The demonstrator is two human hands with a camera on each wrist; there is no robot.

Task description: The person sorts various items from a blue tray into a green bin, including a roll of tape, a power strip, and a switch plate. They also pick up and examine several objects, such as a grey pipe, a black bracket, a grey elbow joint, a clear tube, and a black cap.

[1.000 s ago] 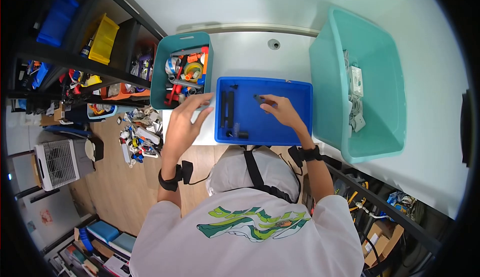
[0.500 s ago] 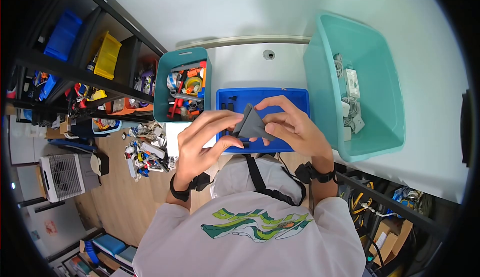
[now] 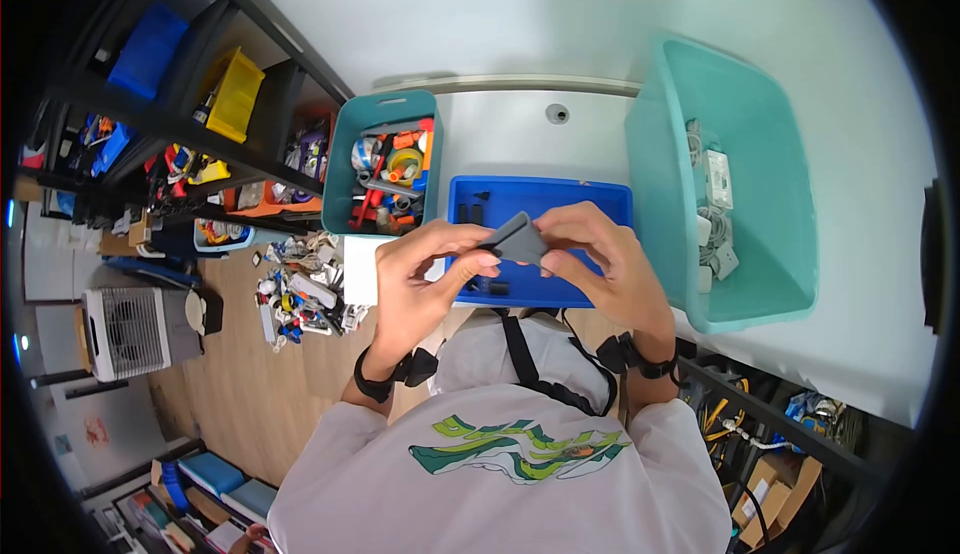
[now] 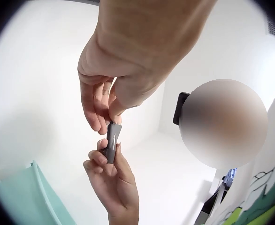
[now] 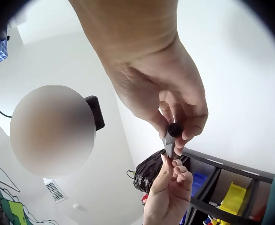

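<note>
In the head view a grey, flat triangular nozzle is held up over the blue tray, between both hands. My left hand pinches its left side between thumb and fingers. At the other side my right hand grips it, thumb below and fingers above. Seen from the right wrist, the nozzle has a round dark end near the right fingers. The left wrist view shows the nozzle edge-on, with fingertips of both hands on it. Black tube pieces lie in the tray, partly hidden by the hands.
A teal bin of mixed tools and tape stands left of the tray. To the right is a large mint tub with a white power strip and cables. Dark shelving rises at the left; loose items cover some floor.
My right hand has lifted the nozzle from the tray, and my left hand has come in from the left to take hold of it too. Over the last half second the nozzle has turned in both hands.
</note>
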